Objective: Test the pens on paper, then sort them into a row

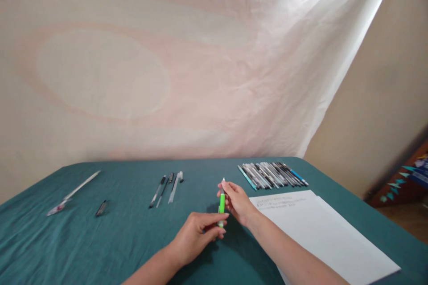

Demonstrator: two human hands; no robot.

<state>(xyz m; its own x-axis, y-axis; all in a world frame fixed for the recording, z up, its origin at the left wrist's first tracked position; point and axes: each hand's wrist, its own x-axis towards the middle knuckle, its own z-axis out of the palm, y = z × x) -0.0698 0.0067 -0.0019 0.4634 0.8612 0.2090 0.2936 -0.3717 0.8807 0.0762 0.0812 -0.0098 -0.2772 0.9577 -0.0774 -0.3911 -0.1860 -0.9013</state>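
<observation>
In the lower centre of the frame, a green pen (222,205) is pointing upward; the left hand (197,234) is pinching its lower end in a closed finger-and-thumb grip, and the right hand (238,200) is clasping its upper part. At lower right, paper (324,236) is lying on the desk (130,240), below a row of pens (272,175).

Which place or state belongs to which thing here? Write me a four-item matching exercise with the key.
Things
1. green pen
2. white paper
3. row of pens
4. tablecloth

Places and states
A. packed side by side, beyond the paper
B. dark teal, spread beneath the other things
C. held by the left hand and right hand
D. flat on the right, faint marks near its far edge

Pairs: 1-C, 2-D, 3-A, 4-B
</observation>
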